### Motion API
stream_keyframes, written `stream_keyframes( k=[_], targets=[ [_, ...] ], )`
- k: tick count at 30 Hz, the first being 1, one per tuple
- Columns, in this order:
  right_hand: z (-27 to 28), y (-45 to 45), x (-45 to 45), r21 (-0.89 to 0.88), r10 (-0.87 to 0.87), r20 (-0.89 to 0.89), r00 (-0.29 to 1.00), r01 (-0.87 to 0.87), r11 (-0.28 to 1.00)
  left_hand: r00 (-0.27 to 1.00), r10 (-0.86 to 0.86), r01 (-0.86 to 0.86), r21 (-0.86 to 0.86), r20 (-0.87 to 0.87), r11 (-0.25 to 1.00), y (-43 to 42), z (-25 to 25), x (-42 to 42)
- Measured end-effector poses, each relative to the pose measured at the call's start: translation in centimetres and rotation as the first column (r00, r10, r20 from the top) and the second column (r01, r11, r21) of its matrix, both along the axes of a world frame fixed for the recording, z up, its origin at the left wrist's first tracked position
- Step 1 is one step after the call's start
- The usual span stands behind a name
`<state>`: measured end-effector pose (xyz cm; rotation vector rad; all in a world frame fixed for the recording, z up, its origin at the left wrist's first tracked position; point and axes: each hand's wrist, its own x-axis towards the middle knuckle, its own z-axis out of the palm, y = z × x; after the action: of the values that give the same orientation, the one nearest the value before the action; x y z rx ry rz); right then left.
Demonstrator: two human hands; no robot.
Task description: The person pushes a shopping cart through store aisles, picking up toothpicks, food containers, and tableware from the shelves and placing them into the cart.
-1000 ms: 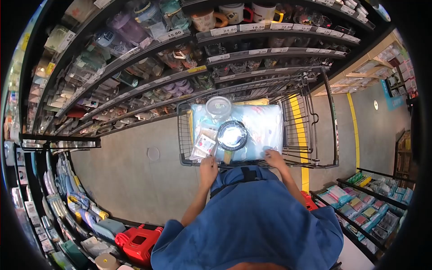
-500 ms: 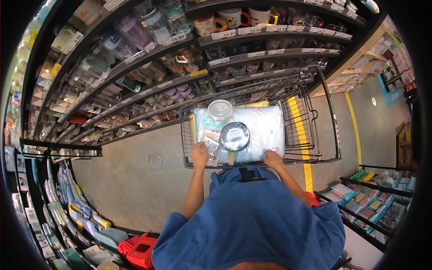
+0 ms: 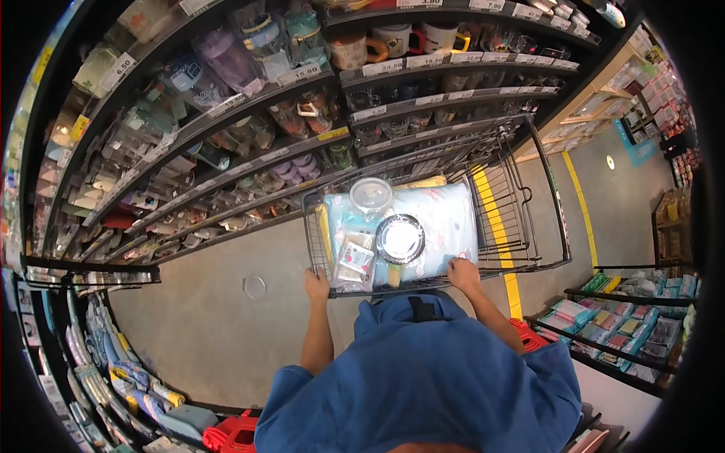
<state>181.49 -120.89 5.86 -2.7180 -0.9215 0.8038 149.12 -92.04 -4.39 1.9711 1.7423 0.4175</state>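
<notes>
A black wire shopping cart stands in front of me. My left hand is closed round the cart's near left corner. My right hand is closed at the near rim, beside the bedding pack; what it grips is too small to make out. In the cart lies a light blue plastic-wrapped bedding pack. On it rest a round clear container, a round black-rimmed item with glare on top, and a clear packet with a white label near my left hand.
Shelves of mugs and bottles run along the far side. Folded textiles hang at the lower left, near a red plastic item. Packaged goods fill a rack at the lower right. Yellow lines cross the floor.
My left hand has moved from near the labelled packet left and down to the cart's corner. My right hand stays at the near rim. The view has shifted slightly.
</notes>
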Motion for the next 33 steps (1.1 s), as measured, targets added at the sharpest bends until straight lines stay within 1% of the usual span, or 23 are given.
stream_keyframes(
  k=[2, 6, 8, 9, 11, 12, 14, 16, 19, 20, 21, 23, 25, 28, 29, 30, 33],
  targets=[
    [-0.4, 0.0, -0.1, 0.000, -0.011, 0.023, 1.000, 0.011, 1.000, 0.995, 0.054, -0.042, -0.134, 0.086, 0.990, -0.9, 1.9, 0.6],
    [-0.1, 0.4, -0.5, -0.023, -0.056, 0.068, 0.996, 0.058, 0.998, 0.991, 0.039, -0.024, -0.120, 0.127, 0.992, -0.3, 1.2, 0.1],
    [-0.5, 0.5, -0.6, -0.028, -0.072, 0.093, 0.993, 0.075, 0.997, 0.999, 0.031, -0.029, -0.118, 0.019, 0.993, 0.0, 0.9, 0.1],
    [-0.6, 0.5, -0.6, -0.032, -0.075, 0.110, 0.991, 0.079, 0.996, 0.999, 0.025, -0.021, -0.120, 0.028, 0.993, 0.1, 1.2, 0.4],
    [-0.8, 0.4, -0.5, -0.045, -0.077, 0.122, 0.990, 0.083, 0.996, 0.998, 0.061, -0.054, -0.176, 0.032, 0.983, -0.1, 2.0, 0.5],
    [-0.7, 0.5, -0.6, -0.055, -0.075, 0.121, 0.990, 0.082, 0.995, 0.997, 0.063, -0.056, -0.174, 0.036, 0.983, -0.1, 2.2, 0.6],
    [-0.3, 0.6, -0.7, -0.058, -0.086, 0.113, 0.990, 0.093, 0.994, 0.998, 0.056, -0.060, -0.178, -0.025, 0.982, -0.2, 2.9, 0.6],
    [-0.2, 0.7, -0.7, -0.058, -0.095, 0.110, 0.989, 0.102, 0.993, 0.998, 0.058, -0.062, -0.153, -0.033, 0.986, -0.2, 2.8, 0.5],
    [-1.0, 0.5, -0.2, -0.096, -0.057, 0.088, 0.995, 0.065, 0.993, 0.997, 0.052, -0.058, -0.124, -0.051, 0.991, -0.1, 2.1, 0.6],
    [-1.4, 0.4, -0.1, -0.137, -0.042, 0.076, 0.996, 0.052, 0.989, 0.997, 0.037, -0.045, -0.119, -0.068, 0.992, -0.2, 1.8, 0.3],
    [-1.7, 0.3, 0.0, -0.177, -0.027, 0.062, 0.998, 0.037, 0.983, 0.996, 0.058, -0.066, -0.120, -0.070, 0.991, -0.6, 2.0, 0.2],
    [-2.3, 0.2, 0.4, -0.150, -0.014, 0.067, 0.998, 0.023, 0.988, 0.984, 0.077, -0.103, -0.164, -0.161, 0.981, -0.4, 2.5, 0.7],
    [-2.6, -0.3, -0.3, -0.133, -0.020, 0.048, 0.999, 0.026, 0.991, 0.984, 0.072, -0.101, -0.177, -0.162, 0.979, -0.2, 2.0, 0.6],
    [-2.1, -0.3, -0.3, -0.114, -0.021, 0.041, 0.999, 0.026, 0.993, 0.972, 0.027, -0.069, -0.175, -0.232, 0.982, 0.2, 1.2, 0.5],
    [-1.9, -0.2, -0.4, -0.077, -0.035, 0.066, 0.997, 0.040, 0.996, 0.974, 0.040, -0.077, -0.159, -0.224, 0.984, 0.3, 1.1, 0.5],
    [-1.7, -0.4, -0.5, -0.036, -0.050, 0.091, 0.995, 0.053, 0.998, 0.975, 0.054, -0.086, -0.141, -0.215, 0.986, 0.0, 1.4, 0.5],
    [-1.0, -0.3, -0.7, -0.041, -0.038, 0.062, 0.997, 0.040, 0.998, 0.967, 0.065, -0.104, -0.148, -0.246, 0.983, -0.5, 2.3, 0.6]
  ],
)
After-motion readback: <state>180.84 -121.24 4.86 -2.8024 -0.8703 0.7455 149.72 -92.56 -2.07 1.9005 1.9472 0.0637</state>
